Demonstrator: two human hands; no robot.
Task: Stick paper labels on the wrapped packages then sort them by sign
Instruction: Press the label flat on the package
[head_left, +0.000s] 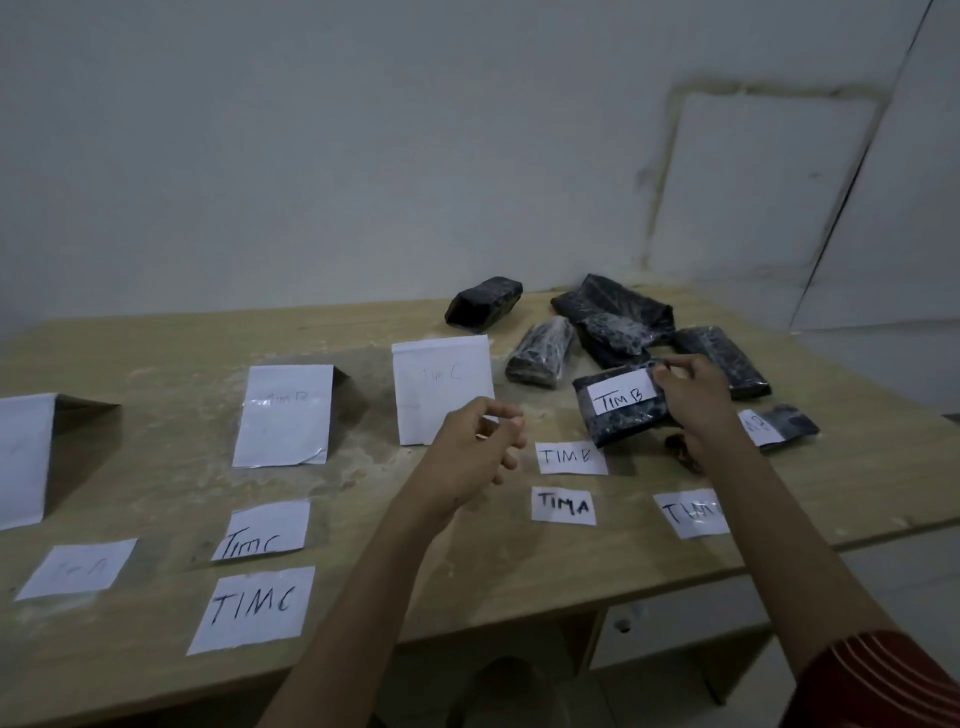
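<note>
My right hand grips a black wrapped package that carries a white "TIM B" label, held just above the table at the right. My left hand hovers to its left with loosely curled fingers and holds nothing. Several unlabelled black wrapped packages lie in a heap behind, and one labelled package lies right of my right hand. Loose paper labels lie on the table: "TIM B", "TIM A", "TIM C".
Three folded paper signs stand across the wooden table: one at the far left, "TIM B", "TIM C". More labels lie at the front left and under my right forearm. A wall rises behind the table; a drawer sits below the right edge.
</note>
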